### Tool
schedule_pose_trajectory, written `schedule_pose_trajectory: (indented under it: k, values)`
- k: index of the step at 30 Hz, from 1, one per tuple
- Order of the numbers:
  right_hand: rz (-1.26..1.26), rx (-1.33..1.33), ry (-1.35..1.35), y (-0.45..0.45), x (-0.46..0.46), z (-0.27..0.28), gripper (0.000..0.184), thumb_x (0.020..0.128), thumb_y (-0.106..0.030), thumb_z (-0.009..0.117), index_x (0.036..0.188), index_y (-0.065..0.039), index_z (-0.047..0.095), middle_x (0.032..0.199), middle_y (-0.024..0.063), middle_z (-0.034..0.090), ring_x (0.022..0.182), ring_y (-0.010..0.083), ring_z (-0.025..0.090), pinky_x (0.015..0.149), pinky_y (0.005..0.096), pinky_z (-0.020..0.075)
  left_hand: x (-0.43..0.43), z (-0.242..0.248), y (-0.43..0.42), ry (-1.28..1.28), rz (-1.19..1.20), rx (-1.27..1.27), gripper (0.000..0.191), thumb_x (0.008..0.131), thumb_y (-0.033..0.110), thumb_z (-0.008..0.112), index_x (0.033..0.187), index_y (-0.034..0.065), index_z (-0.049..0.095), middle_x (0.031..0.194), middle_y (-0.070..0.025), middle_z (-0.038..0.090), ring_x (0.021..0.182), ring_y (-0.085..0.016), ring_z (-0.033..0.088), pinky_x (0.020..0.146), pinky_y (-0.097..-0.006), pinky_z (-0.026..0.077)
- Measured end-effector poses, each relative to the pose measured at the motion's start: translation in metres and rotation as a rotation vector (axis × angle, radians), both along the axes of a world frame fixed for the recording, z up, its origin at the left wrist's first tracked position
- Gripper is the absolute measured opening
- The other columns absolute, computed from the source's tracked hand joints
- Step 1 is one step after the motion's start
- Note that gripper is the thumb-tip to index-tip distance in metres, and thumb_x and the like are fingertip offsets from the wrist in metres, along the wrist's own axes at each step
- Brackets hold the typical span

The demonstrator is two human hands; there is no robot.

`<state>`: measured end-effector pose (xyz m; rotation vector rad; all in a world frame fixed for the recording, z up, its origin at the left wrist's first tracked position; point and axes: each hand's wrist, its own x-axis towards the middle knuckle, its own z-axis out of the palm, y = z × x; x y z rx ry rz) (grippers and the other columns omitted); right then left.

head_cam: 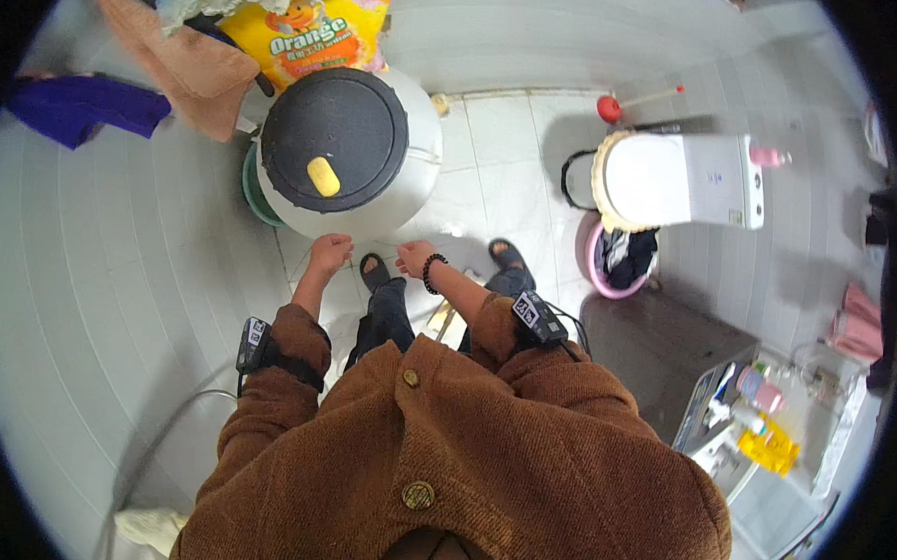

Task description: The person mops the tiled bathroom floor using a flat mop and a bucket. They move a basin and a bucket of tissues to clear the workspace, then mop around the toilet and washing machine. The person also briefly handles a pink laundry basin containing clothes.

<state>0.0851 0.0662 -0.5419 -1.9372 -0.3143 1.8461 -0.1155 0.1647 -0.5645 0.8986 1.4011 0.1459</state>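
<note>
My left hand (332, 252) is held in the air with its fingers curled, just off the near side of a large white plastic barrel (423, 181). To its right, my right hand (416, 258) hovers at about the same height, fingers bent inward, a black bead bracelet (432, 273) on the wrist. A faint thin line shows between the hands; whether either one grips it is too fine to make out. The barrel has a round black lid (335, 117). On that lid lies a yellow oblong block (323, 177), perhaps soap or a sponge.
A green basin (261, 189) sits behind the barrel's left side, a yellow printed bag (316, 38) beyond it. At right are a toilet (648, 176), a red plunger (610, 109), a pink basin (617, 291) of dark clothes and a cluttered sink (825, 416). A shower hose (148, 447) hangs left.
</note>
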Motion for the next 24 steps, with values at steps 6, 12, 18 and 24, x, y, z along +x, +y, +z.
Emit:
schedule_pose_trajectory:
  k: [6, 12, 18, 24]
  values:
    - [0.264, 0.127, 0.006, 0.007, 0.075, -0.004, 0.028, 0.087, -0.026, 0.048, 0.09, -0.001, 0.061, 0.076, 0.0094, 0.065, 0.063, 0.0167, 0.061, 0.055, 0.0298, 0.0485, 0.031, 0.007, -0.022, 0.082, 0.186, 0.086, 0.024, 0.079, 0.013, 0.059, 0.097, -0.0026, 0.063, 0.079, -0.0079, 0.065, 0.064, -0.015, 0.06, 0.051, -0.0253, 0.045]
    - [0.105, 0.017, 0.182, -0.015, 0.195, 0.0, 0.025, 0.087, -0.025, 0.046, 0.097, -0.005, 0.058, 0.083, 0.0105, 0.065, 0.061, 0.0198, 0.06, 0.053, 0.0312, 0.0475, 0.09, 0.036, -0.086, 0.113, 0.263, 0.023, 0.031, 0.084, 0.018, 0.056, 0.109, -0.0006, 0.058, 0.092, -0.0096, 0.065, 0.072, -0.015, 0.062, 0.057, -0.0245, 0.047]
    - [-0.017, -0.138, 0.247, -0.037, 0.297, -0.005, 0.025, 0.088, -0.023, 0.044, 0.098, -0.006, 0.059, 0.084, 0.0121, 0.065, 0.065, 0.0195, 0.061, 0.05, 0.0317, 0.0454, 0.142, 0.079, -0.164, 0.101, 0.469, 0.039, 0.026, 0.08, 0.014, 0.06, 0.103, 0.0008, 0.061, 0.086, -0.0082, 0.066, 0.069, -0.014, 0.062, 0.053, -0.0227, 0.046]
    - [0.302, -0.004, 0.126, -0.061, 0.285, 0.018, 0.025, 0.087, -0.023, 0.046, 0.094, -0.002, 0.059, 0.085, 0.0129, 0.066, 0.069, 0.0209, 0.064, 0.049, 0.027, 0.0445, 0.159, 0.094, -0.23, 0.125, 0.597, 0.069, 0.025, 0.083, 0.014, 0.057, 0.105, 0.0025, 0.061, 0.089, -0.0069, 0.066, 0.074, -0.013, 0.062, 0.058, -0.0232, 0.047]
